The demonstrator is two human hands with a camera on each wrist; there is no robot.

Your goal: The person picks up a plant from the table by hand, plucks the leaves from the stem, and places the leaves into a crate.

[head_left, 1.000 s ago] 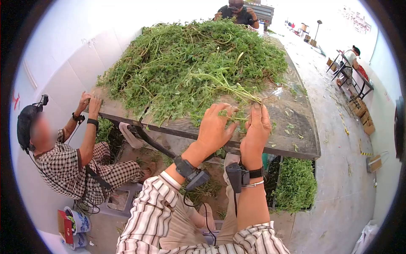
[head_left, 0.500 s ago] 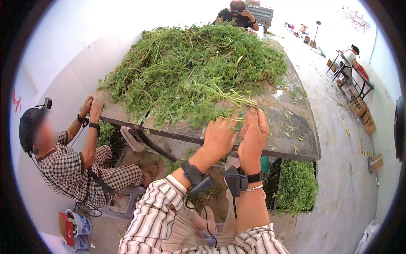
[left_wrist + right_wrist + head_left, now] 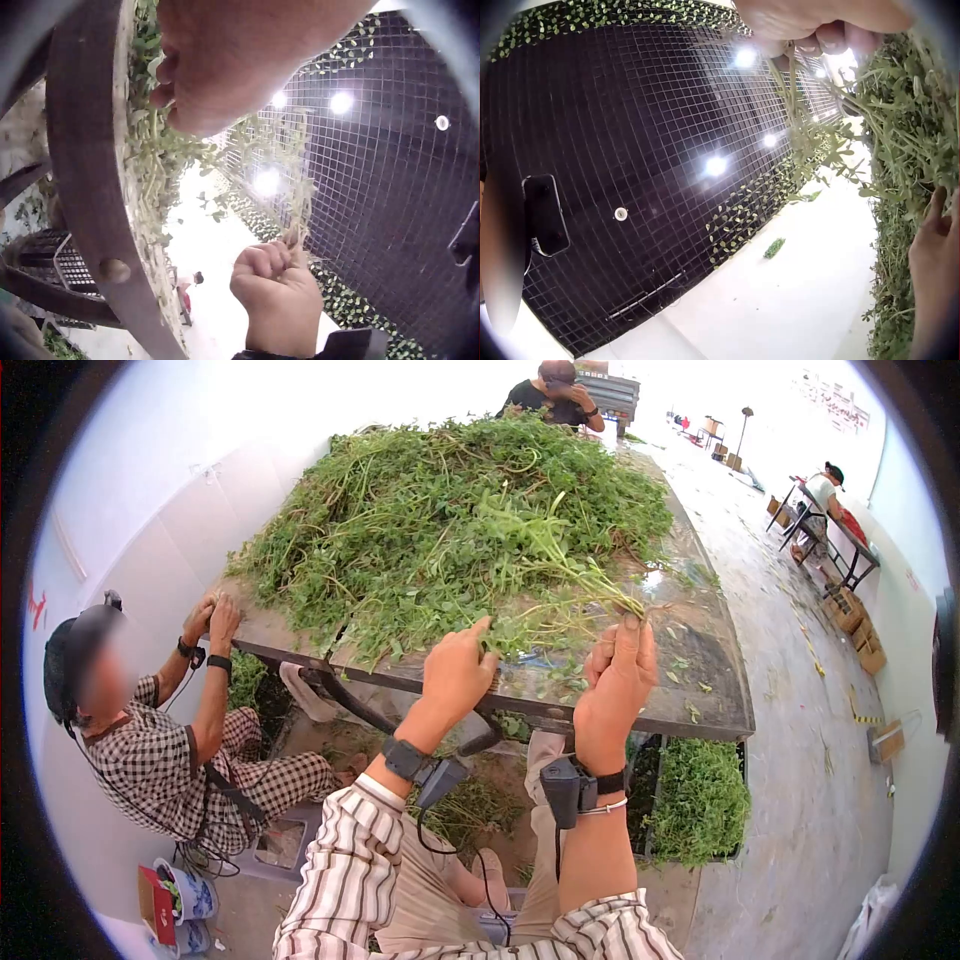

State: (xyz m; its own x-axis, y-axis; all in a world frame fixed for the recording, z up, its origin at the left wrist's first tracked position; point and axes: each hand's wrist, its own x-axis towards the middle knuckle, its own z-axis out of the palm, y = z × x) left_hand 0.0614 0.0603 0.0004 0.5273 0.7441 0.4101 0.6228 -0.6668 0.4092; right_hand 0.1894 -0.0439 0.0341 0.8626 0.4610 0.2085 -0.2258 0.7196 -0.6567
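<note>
My right hand (image 3: 617,675) pinches a small bunch of leafy green stems (image 3: 605,586) by its lower ends, between thumb and fingers. The leafy tops lean up and left over a big heap of greens (image 3: 440,520) on the table. In the left wrist view, the right hand (image 3: 277,281) has its other fingers curled below the stem ends. My left hand (image 3: 455,672) is at the near edge of the heap, left of the bunch, with a gap between thumb and forefinger. Seen from the right wrist, the left hand's (image 3: 936,259) fingertips overlap the greens.
The dark table (image 3: 700,680) has loose leaves near its right corner. Under it stands a crate of greens (image 3: 700,800). A person in a checked shirt (image 3: 150,760) sits at the left, another person (image 3: 550,398) at the far end. Stacked cartons (image 3: 855,625) stand at the right.
My left hand has moved left, away from the stems. The right hand has shifted slightly right with the bunch, whose tops now point more upward.
</note>
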